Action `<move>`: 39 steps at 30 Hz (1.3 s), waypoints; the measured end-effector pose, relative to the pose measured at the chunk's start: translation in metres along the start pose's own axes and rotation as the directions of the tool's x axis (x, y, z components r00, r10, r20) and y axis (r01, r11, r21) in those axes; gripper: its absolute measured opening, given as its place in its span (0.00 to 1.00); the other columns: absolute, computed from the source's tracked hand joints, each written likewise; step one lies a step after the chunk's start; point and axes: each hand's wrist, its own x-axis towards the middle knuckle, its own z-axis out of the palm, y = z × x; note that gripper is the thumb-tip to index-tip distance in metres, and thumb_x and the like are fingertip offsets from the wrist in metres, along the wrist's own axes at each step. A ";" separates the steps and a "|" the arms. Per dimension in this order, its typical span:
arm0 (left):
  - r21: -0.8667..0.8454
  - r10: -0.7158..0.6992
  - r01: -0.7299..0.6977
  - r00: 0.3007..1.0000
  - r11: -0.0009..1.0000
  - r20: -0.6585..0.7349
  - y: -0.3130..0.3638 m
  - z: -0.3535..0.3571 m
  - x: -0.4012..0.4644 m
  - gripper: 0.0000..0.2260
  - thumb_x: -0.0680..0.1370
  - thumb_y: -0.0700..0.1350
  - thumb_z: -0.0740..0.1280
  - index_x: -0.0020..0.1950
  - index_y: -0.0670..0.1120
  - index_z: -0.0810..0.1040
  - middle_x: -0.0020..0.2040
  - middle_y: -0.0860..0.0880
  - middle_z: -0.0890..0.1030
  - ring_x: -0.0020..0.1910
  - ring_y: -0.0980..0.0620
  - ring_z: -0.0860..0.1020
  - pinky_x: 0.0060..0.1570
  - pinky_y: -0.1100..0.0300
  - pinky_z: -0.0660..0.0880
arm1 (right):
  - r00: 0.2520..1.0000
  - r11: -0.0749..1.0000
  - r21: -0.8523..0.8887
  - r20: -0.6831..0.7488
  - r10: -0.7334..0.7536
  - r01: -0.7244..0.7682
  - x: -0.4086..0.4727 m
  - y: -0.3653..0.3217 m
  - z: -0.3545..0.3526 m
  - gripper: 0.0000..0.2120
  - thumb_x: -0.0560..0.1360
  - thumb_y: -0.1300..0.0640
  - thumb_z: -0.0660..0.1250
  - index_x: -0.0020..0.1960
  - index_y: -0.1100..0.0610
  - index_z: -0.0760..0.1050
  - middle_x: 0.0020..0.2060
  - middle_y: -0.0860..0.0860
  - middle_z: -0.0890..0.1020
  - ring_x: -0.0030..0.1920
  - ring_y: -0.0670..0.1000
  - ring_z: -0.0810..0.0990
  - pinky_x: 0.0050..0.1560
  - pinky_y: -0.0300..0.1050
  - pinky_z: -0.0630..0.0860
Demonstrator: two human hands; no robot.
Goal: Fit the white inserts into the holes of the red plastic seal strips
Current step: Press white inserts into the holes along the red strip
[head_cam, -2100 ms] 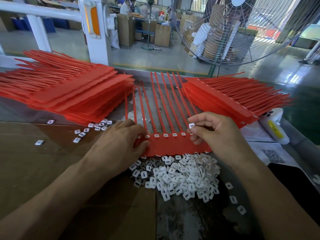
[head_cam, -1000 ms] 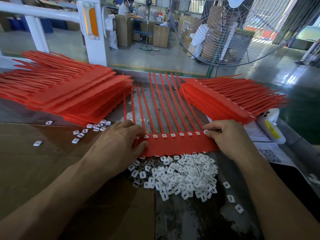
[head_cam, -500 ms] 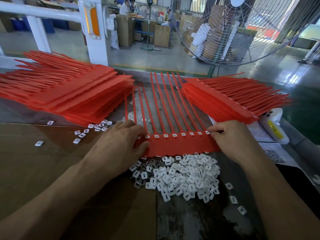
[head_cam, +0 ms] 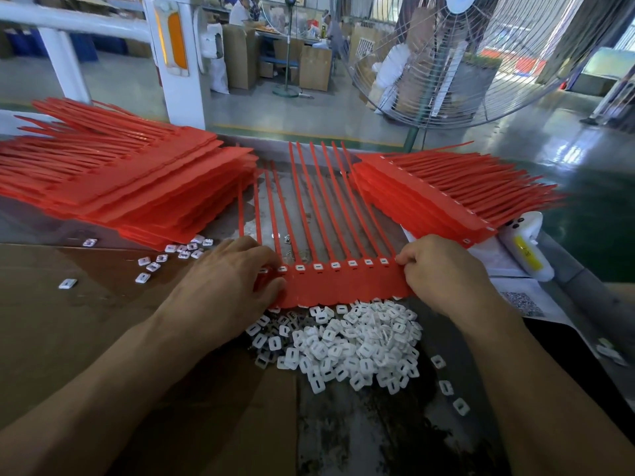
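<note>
A red seal strip sheet (head_cam: 343, 286) lies flat on the table in front of me, its thin tails fanning away from me. White inserts (head_cam: 318, 267) sit in a row of holes along its band. My left hand (head_cam: 226, 286) holds the sheet's left end, thumb on the band. My right hand (head_cam: 443, 269) grips the right end with curled fingers. A heap of loose white inserts (head_cam: 350, 345) lies just below the sheet, between my wrists.
Stacks of red seal strips lie at the left (head_cam: 130, 187) and right (head_cam: 446, 194). Stray inserts (head_cam: 151, 262) dot the brown cardboard at left. A white handheld device (head_cam: 525, 249) and printed papers (head_cam: 522, 300) lie at the right edge. A large fan (head_cam: 464, 56) stands beyond the table.
My right hand carried an insert to the strip's right end, pressed it in, and now grips that end. Left hand has stayed put.
</note>
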 end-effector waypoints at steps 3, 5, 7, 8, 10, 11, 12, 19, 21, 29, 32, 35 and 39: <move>-0.009 0.004 -0.004 1.000 1.000 -0.008 0.000 -0.002 -0.001 0.17 0.79 0.61 0.64 0.66 0.58 0.76 0.62 0.59 0.74 0.63 0.57 0.71 0.66 0.54 0.71 | 1.000 1.000 0.028 -0.020 0.006 -0.005 -0.003 0.000 0.001 0.14 0.78 0.61 0.63 0.54 0.49 0.86 0.50 0.48 0.87 0.49 0.53 0.84 0.52 0.52 0.81; -0.002 0.018 -0.018 0.999 1.000 -0.027 -0.001 -0.002 -0.002 0.17 0.79 0.60 0.65 0.66 0.58 0.77 0.63 0.58 0.74 0.64 0.57 0.70 0.67 0.54 0.70 | 0.997 0.987 0.161 -0.077 0.027 -0.015 -0.006 0.004 0.004 0.13 0.80 0.59 0.63 0.58 0.49 0.85 0.53 0.47 0.86 0.52 0.51 0.83 0.54 0.52 0.80; 0.022 0.009 -0.008 0.997 1.000 -0.074 -0.003 -0.005 -0.001 0.16 0.78 0.60 0.66 0.63 0.58 0.78 0.61 0.58 0.74 0.63 0.56 0.70 0.64 0.55 0.72 | 0.993 0.964 0.262 -0.100 0.065 -0.037 -0.005 0.008 0.006 0.10 0.81 0.53 0.66 0.58 0.51 0.84 0.49 0.48 0.86 0.49 0.50 0.82 0.54 0.53 0.80; 0.032 -0.020 0.023 0.996 0.999 -0.091 -0.004 -0.008 -0.001 0.14 0.77 0.61 0.66 0.60 0.60 0.78 0.58 0.58 0.74 0.59 0.56 0.72 0.60 0.54 0.74 | 0.995 0.961 0.272 -0.075 0.069 -0.046 -0.004 0.008 0.006 0.10 0.81 0.49 0.67 0.56 0.52 0.83 0.46 0.47 0.85 0.46 0.50 0.82 0.52 0.53 0.80; 0.073 -0.111 0.119 0.987 0.990 -0.116 -0.005 -0.014 -0.003 0.08 0.75 0.66 0.66 0.50 0.66 0.74 0.49 0.60 0.73 0.49 0.56 0.74 0.46 0.54 0.75 | 0.998 0.965 0.253 -0.011 0.069 -0.064 -0.004 0.009 0.007 0.15 0.78 0.39 0.69 0.49 0.51 0.81 0.40 0.47 0.84 0.42 0.49 0.82 0.50 0.53 0.81; 0.100 -0.159 0.172 0.980 0.980 -0.122 -0.006 -0.016 -0.004 0.08 0.74 0.69 0.65 0.44 0.68 0.70 0.45 0.60 0.72 0.44 0.56 0.73 0.41 0.54 0.72 | 0.998 0.969 0.238 -0.001 0.069 -0.067 -0.004 0.008 0.007 0.17 0.77 0.36 0.69 0.46 0.51 0.81 0.38 0.46 0.84 0.40 0.48 0.82 0.48 0.52 0.81; 0.125 -0.201 0.216 0.972 0.968 -0.122 -0.007 -0.018 -0.005 0.12 0.72 0.71 0.65 0.40 0.66 0.68 0.42 0.60 0.72 0.42 0.55 0.73 0.39 0.55 0.70 | 0.998 0.972 0.226 -0.004 0.068 -0.066 -0.004 0.008 0.007 0.18 0.76 0.35 0.70 0.45 0.51 0.81 0.37 0.46 0.84 0.39 0.47 0.82 0.46 0.51 0.81; 0.071 -0.298 0.303 0.952 0.950 -0.075 -0.009 -0.017 -0.003 0.20 0.70 0.72 0.69 0.37 0.57 0.71 0.37 0.59 0.74 0.35 0.61 0.71 0.31 0.61 0.63 | 0.988 0.860 0.506 -0.093 0.125 -0.061 0.002 0.009 0.016 0.12 0.75 0.45 0.75 0.53 0.48 0.77 0.46 0.41 0.79 0.46 0.42 0.78 0.40 0.39 0.70; 0.022 -0.322 0.324 0.945 0.946 -0.051 -0.011 -0.016 -0.001 0.21 0.69 0.71 0.71 0.40 0.55 0.74 0.38 0.58 0.76 0.37 0.60 0.73 0.32 0.59 0.67 | 0.986 0.773 0.632 -0.093 0.140 -0.051 0.004 0.009 0.017 0.09 0.76 0.48 0.75 0.53 0.47 0.77 0.45 0.41 0.81 0.41 0.41 0.81 0.34 0.38 0.71; -0.215 -0.343 0.320 0.936 0.923 -0.079 -0.014 -0.006 0.006 0.17 0.69 0.61 0.77 0.46 0.57 0.72 0.41 0.56 0.78 0.39 0.58 0.77 0.39 0.54 0.78 | 0.999 0.488 0.872 0.022 0.042 -0.040 0.004 0.009 0.016 0.03 0.77 0.54 0.74 0.47 0.52 0.86 0.35 0.48 0.86 0.30 0.43 0.81 0.24 0.36 0.70; -0.342 -0.355 0.313 0.932 0.886 -0.066 -0.014 -0.002 0.007 0.16 0.70 0.59 0.78 0.46 0.58 0.73 0.42 0.56 0.81 0.40 0.57 0.80 0.40 0.54 0.80 | 0.994 0.411 0.905 0.112 0.018 -0.109 0.005 0.013 0.011 0.05 0.77 0.56 0.75 0.51 0.54 0.86 0.43 0.54 0.87 0.37 0.48 0.83 0.26 0.41 0.71; -0.436 -0.357 0.301 0.933 0.848 -0.051 -0.013 -0.001 0.007 0.16 0.70 0.58 0.79 0.47 0.59 0.73 0.45 0.56 0.83 0.42 0.57 0.82 0.41 0.54 0.81 | 0.975 0.436 0.882 0.219 -0.047 -0.177 0.001 0.014 0.009 0.09 0.77 0.58 0.74 0.56 0.54 0.84 0.47 0.54 0.88 0.41 0.51 0.84 0.26 0.43 0.72; -0.515 -0.328 0.272 0.945 0.813 -0.019 -0.003 -0.002 0.006 0.14 0.71 0.55 0.78 0.49 0.56 0.75 0.44 0.54 0.84 0.40 0.58 0.83 0.41 0.54 0.82 | 0.991 0.469 0.877 0.129 -0.020 -0.105 0.003 0.023 -0.002 0.09 0.77 0.61 0.73 0.56 0.53 0.84 0.45 0.53 0.87 0.37 0.50 0.83 0.23 0.41 0.70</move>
